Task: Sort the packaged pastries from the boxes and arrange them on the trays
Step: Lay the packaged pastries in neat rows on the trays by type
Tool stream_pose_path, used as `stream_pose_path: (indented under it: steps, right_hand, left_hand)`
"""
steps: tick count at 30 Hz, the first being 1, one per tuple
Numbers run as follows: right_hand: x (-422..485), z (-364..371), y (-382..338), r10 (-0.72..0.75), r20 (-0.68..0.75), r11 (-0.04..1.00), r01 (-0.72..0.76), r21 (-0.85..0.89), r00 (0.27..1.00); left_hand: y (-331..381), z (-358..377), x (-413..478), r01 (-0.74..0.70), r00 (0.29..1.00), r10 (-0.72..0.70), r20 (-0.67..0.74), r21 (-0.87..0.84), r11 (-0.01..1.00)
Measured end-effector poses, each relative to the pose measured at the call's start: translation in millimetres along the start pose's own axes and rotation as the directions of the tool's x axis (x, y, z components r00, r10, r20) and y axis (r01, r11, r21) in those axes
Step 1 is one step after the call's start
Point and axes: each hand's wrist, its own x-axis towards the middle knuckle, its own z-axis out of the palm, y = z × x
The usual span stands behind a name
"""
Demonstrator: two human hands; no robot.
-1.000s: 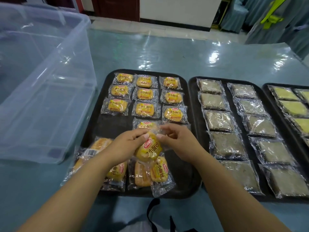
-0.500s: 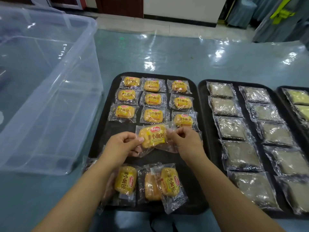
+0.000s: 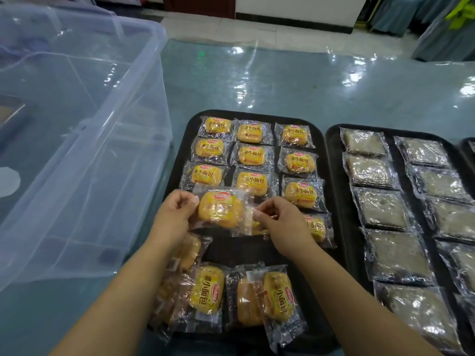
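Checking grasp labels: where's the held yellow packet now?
Head view, centre: the packet is pinched between left hand and right hand, over the leftmost tray.

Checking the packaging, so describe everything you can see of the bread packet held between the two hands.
The held packet is a clear, crinkly plastic wrapper around a rounded golden-yellow bun, with a red logo near its upper left corner and yellow print. It is held about level over the black tray, just in front of the laid packets. The left hand pinches its left edge and the right hand pinches its right edge.
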Motion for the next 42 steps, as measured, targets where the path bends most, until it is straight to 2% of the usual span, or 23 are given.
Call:
stream_pose_path:
  steps: [3,7,11,15,17,22,26,31,34,37,42]
  right_hand:
    - [6,2,5,0.001,-0.016,0.999,-0.002,-0.043,1.000]
    - [5,2,7,0.027,-0.009,0.999,-0.027,-0.030,1.000]
    - [3,0,10,0.019,-0.018,0.999,-0.020,-0.037,1.000]
    - [0,-2,14,0.020,-0.025,0.998,-0.021,-0.054,0.999]
    - [-3,-3,14,0.003,-0.026,0.998,-0.004,-0.059,1.000]
    - [-22,-11,18,-0.041,-0.029,0.992,0.038,-0.118,0.999]
    - [-43,-20,31,-0.043,-0.003,0.983,0.042,-0.177,0.999]
    - [-72,-27,55,0.066,0.042,0.962,-0.052,-0.267,0.997]
    - [-85,-28,66,0.197,0.091,0.917,-0.151,-0.370,0.976]
    - [-92,-24,73,0.290,0.151,0.874,-0.198,-0.443,0.945]
    - [-98,-11,84,0.272,0.148,0.903,-0.199,-0.380,0.951]
  left_hand:
    - [1,-8,12,-0.036,0.979,0.055,-0.195,0.104,0.994]
    - [-3,-12,23,-0.019,0.950,0.124,-0.285,0.347,0.938]
    - [-12,-13,32,0.038,0.965,0.094,-0.246,0.482,0.876]
    - [-17,-15,33,0.033,0.980,0.096,-0.176,0.617,0.786]
    - [-18,-15,30,-0.001,0.981,0.133,-0.141,0.681,0.732]
    - [-18,-11,18,-0.110,0.958,0.267,-0.102,0.733,0.672]
    - [-14,7,-11,-0.218,0.951,0.309,-0.006,0.696,0.684]
    - [-18,33,-52,-0.396,0.918,0.296,0.264,0.622,0.676]
    - [-30,44,-63,-0.444,0.883,0.177,0.435,0.648,0.619]
    - [-41,49,-67,-0.487,0.833,0.037,0.552,0.701,0.521]
    - [-42,56,-78,-0.541,0.820,-0.002,0.572,0.776,0.324]
